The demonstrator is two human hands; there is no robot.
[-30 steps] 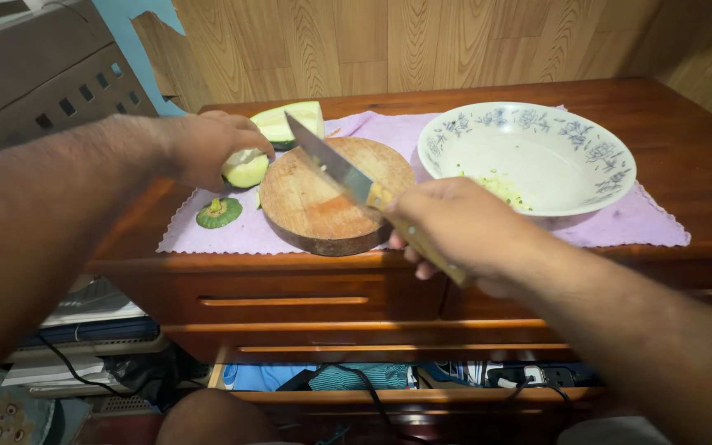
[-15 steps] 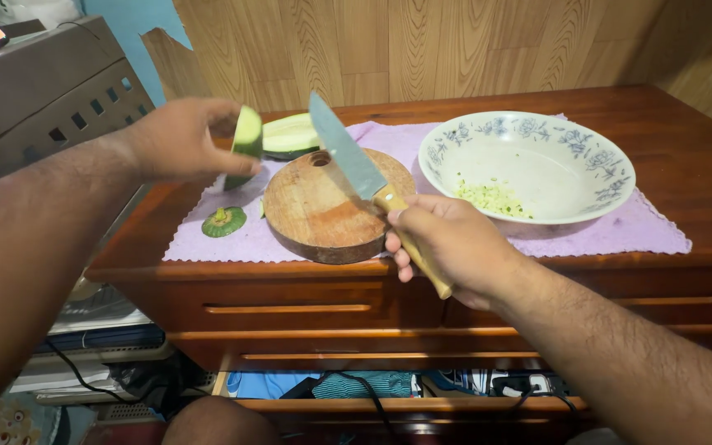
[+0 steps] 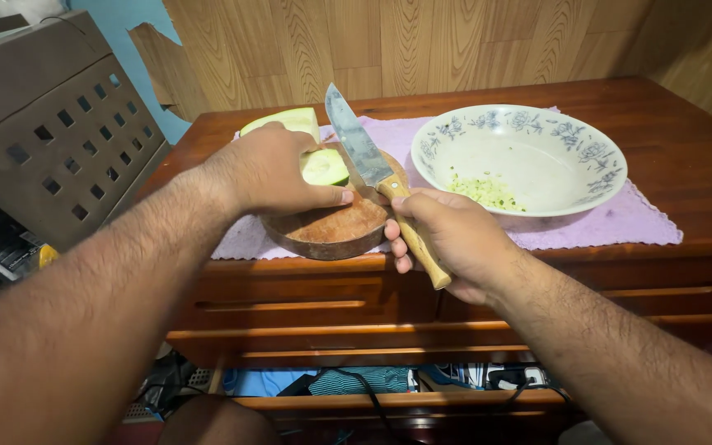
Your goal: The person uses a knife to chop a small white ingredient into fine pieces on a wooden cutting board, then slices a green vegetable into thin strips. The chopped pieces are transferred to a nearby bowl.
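My left hand (image 3: 278, 169) rests on the round wooden cutting board (image 3: 331, 231) and holds a pale green zucchini piece (image 3: 324, 166) down on it. My right hand (image 3: 447, 235) grips the wooden handle of a kitchen knife (image 3: 360, 148), whose blade points up and away, just right of the zucchini piece. A larger zucchini half (image 3: 286, 120) lies behind my left hand on the purple cloth (image 3: 603, 222).
A white bowl with blue flowers (image 3: 578, 156) holds a little chopped green pulp (image 3: 484, 191) to the right of the board. All stands on a wooden dresser (image 3: 686, 124) with drawers. A grey perforated box (image 3: 51, 124) stands at the left. Cables and clothes lie below.
My left hand brought the zucchini piece from the air at the left down onto the cutting board. The knife stayed raised over the board, its blade now closer to the piece.
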